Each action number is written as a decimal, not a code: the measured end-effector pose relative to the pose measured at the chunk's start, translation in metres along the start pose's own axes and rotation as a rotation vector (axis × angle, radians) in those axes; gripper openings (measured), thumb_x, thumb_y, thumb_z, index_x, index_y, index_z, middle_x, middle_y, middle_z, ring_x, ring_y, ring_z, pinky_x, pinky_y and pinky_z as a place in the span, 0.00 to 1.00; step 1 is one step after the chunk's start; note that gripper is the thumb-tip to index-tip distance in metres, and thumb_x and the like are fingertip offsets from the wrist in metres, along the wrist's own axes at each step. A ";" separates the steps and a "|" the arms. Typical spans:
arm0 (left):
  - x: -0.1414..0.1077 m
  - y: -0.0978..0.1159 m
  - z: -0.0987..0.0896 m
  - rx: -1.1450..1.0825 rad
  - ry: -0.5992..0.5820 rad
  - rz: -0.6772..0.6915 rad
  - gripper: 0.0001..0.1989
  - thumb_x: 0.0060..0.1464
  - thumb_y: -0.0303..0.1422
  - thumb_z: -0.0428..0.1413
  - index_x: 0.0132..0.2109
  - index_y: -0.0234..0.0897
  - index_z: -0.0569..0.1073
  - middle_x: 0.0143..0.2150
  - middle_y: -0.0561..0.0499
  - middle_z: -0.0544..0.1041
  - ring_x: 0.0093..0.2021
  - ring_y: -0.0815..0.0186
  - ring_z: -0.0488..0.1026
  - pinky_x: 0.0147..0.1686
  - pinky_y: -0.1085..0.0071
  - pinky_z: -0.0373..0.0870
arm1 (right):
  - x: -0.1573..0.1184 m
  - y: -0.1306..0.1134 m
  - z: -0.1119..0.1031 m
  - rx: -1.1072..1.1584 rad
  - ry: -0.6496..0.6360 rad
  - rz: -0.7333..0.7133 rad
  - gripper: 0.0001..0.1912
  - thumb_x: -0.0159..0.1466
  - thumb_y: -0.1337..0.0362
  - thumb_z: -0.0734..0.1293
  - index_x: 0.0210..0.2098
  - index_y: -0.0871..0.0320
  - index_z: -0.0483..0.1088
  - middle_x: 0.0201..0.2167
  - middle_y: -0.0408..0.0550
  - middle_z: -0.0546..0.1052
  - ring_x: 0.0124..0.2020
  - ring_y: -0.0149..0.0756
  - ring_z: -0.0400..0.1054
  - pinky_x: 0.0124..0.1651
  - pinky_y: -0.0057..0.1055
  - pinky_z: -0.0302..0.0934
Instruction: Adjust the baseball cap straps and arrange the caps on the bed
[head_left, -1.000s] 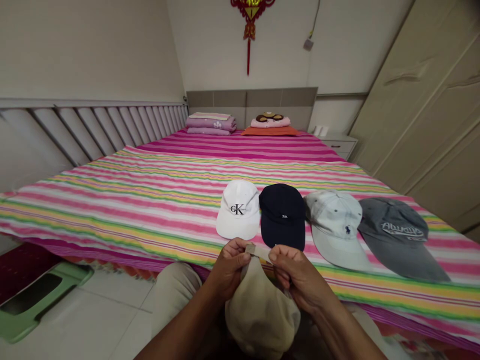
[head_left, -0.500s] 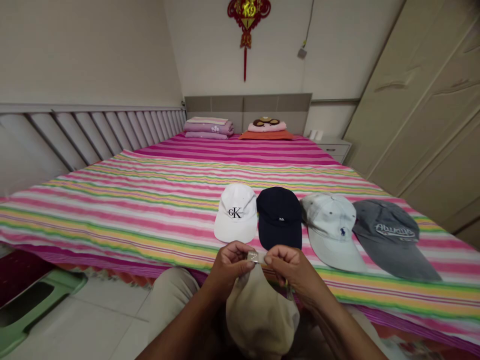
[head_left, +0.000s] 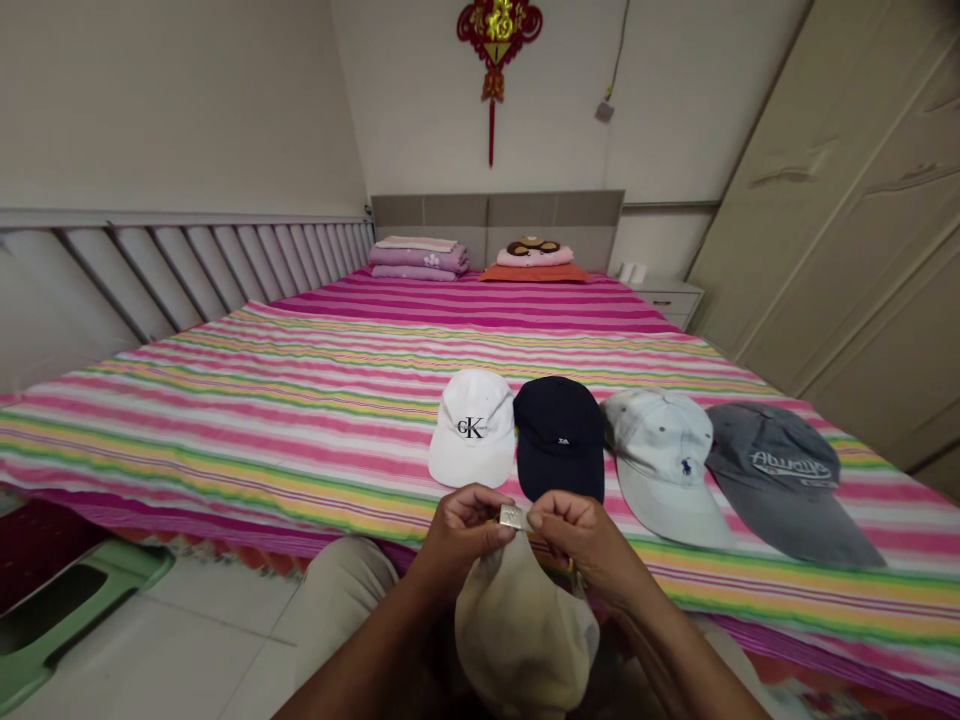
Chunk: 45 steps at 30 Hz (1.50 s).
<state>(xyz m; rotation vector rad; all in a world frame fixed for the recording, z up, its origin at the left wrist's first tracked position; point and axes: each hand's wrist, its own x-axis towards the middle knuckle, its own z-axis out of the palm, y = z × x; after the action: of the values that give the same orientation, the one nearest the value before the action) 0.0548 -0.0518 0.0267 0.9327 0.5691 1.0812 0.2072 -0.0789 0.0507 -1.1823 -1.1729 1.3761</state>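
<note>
A beige cap (head_left: 517,630) hangs over my lap, its back strap pinched between both hands. My left hand (head_left: 459,530) grips the strap by its small metal buckle (head_left: 511,516), and my right hand (head_left: 576,535) holds the strap just right of it. On the striped bed (head_left: 300,400) in front of me lie a white cap (head_left: 472,425) with black letters, a navy cap (head_left: 560,435), a pale blue cap (head_left: 664,455) and a grey cap (head_left: 787,475), side by side near the front edge.
A green plastic stool (head_left: 67,610) stands on the tiled floor at the lower left. Folded bedding (head_left: 420,258) and pillows (head_left: 534,262) lie at the headboard. A nightstand (head_left: 667,295) and beige wardrobe doors (head_left: 847,220) are on the right. A slatted rail (head_left: 187,270) runs along the left.
My hands have drawn closer together on the strap; the stretch of strap seen between them has shortened, and the metal buckle now shows between my fingertips. The view has tilted down slightly.
</note>
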 end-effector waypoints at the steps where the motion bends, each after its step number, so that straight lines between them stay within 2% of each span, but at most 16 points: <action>1: 0.000 -0.001 0.001 -0.022 0.003 0.001 0.14 0.30 0.28 0.66 0.30 0.33 0.74 0.25 0.52 0.75 0.25 0.71 0.69 0.27 0.75 0.62 | 0.000 0.001 0.001 0.016 0.002 0.007 0.15 0.48 0.55 0.68 0.19 0.61 0.65 0.11 0.36 0.60 0.12 0.21 0.47 0.16 0.23 0.39; 5: -0.001 -0.004 0.002 -0.075 0.002 -0.014 0.13 0.31 0.27 0.65 0.30 0.34 0.74 0.26 0.53 0.75 0.26 0.72 0.69 0.28 0.75 0.62 | -0.001 0.005 0.005 0.085 0.039 0.015 0.14 0.50 0.56 0.67 0.19 0.60 0.63 0.10 0.34 0.58 0.12 0.21 0.44 0.16 0.23 0.36; 13: -0.002 -0.006 0.004 -0.092 -0.010 0.013 0.13 0.32 0.25 0.65 0.31 0.34 0.74 0.29 0.52 0.76 0.30 0.71 0.70 0.32 0.74 0.63 | -0.007 0.003 0.013 0.192 0.113 0.025 0.14 0.51 0.58 0.67 0.19 0.59 0.60 0.08 0.33 0.57 0.12 0.20 0.44 0.16 0.23 0.36; 18: -0.004 -0.008 0.003 -0.105 -0.014 0.001 0.13 0.33 0.26 0.64 0.31 0.34 0.74 0.28 0.52 0.76 0.28 0.72 0.69 0.30 0.75 0.62 | -0.008 0.005 0.016 0.181 0.094 0.035 0.13 0.49 0.58 0.67 0.19 0.59 0.60 0.09 0.34 0.59 0.12 0.21 0.44 0.16 0.23 0.35; 32: -0.005 -0.014 0.004 -0.148 0.090 -0.057 0.14 0.32 0.27 0.65 0.30 0.33 0.71 0.27 0.51 0.76 0.26 0.70 0.71 0.29 0.72 0.65 | -0.007 0.009 0.012 0.149 0.074 0.043 0.15 0.49 0.56 0.68 0.21 0.58 0.60 0.10 0.34 0.59 0.12 0.21 0.42 0.16 0.23 0.34; 36: -0.005 -0.014 0.005 -0.111 0.102 -0.043 0.14 0.32 0.27 0.65 0.30 0.33 0.72 0.27 0.51 0.76 0.27 0.69 0.71 0.30 0.72 0.64 | -0.007 0.009 0.015 0.174 0.100 0.054 0.15 0.50 0.56 0.67 0.19 0.58 0.59 0.09 0.33 0.58 0.11 0.20 0.42 0.15 0.23 0.33; 45: -0.007 -0.010 0.007 0.043 0.121 0.014 0.13 0.32 0.27 0.65 0.30 0.33 0.73 0.27 0.51 0.76 0.28 0.70 0.69 0.31 0.73 0.62 | -0.009 0.011 0.015 0.187 0.063 0.039 0.14 0.51 0.57 0.66 0.20 0.58 0.60 0.09 0.34 0.58 0.12 0.21 0.44 0.17 0.23 0.34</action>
<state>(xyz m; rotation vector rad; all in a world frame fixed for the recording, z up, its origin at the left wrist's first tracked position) 0.0624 -0.0627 0.0217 0.9143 0.6890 1.1477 0.1928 -0.0903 0.0418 -1.1117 -0.9590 1.4346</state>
